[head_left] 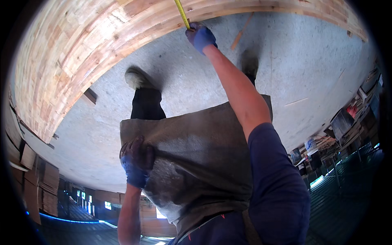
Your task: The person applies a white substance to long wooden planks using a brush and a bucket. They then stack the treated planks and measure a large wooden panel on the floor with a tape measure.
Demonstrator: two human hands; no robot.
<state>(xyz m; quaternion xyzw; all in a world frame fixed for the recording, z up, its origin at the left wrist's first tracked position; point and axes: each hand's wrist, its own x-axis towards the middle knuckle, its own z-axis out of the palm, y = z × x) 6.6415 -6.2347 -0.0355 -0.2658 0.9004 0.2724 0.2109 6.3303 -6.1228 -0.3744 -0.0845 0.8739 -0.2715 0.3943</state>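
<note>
My right hand (201,36), in a blue glove with dark fingers, reaches far forward. It is closed on the end of a yellow tape measure (182,14), whose blade runs up over the edge of a large pale wooden panel (98,38). How its fingers pinch the tape is partly hidden. My left hand (138,161), gloved the same way, lies on the left side of my dark work apron (196,151). Its fingers are a little bent, with the thumb apart, and no tool shows in them.
Between my shoes on the grey concrete floor (183,77) and the panel runs the panel's curved-looking edge. A small wood block (90,96) sits under that edge. A thin wooden strip (237,40) lies beyond my right hand. Stacked boards (48,183) stand at left; cluttered racks (322,143) at right.
</note>
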